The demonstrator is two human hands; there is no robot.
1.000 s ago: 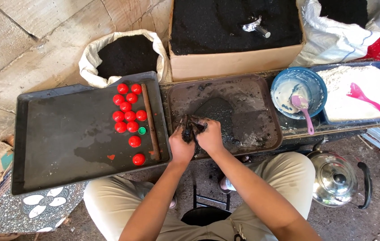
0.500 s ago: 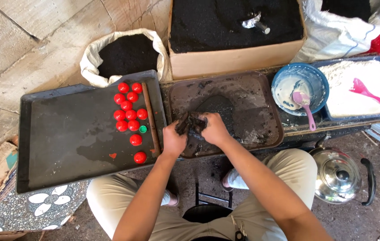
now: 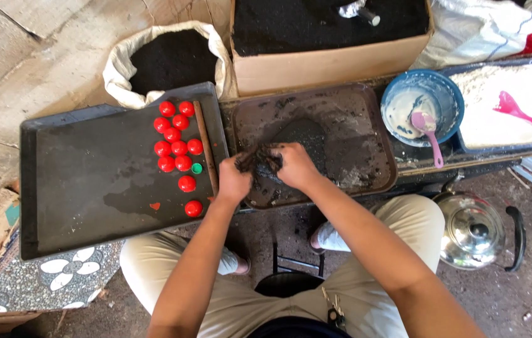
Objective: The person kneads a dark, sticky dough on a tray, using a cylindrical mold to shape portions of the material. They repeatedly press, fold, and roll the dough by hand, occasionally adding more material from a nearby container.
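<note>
Left hand [image 3: 233,181] and right hand [image 3: 295,164] both close their grip on a dark clump [image 3: 258,160] over the brown tray [image 3: 366,119], beside red caps [image 3: 178,148].

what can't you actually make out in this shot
- What the left hand and right hand press between them: head view, the fingers cover the dark lump.
- The metal object in the cardboard box: cut off by the top edge.
- The kettle spout: hidden beneath the table edge.
- The small green piece among the red balls: too small to identify.
</note>
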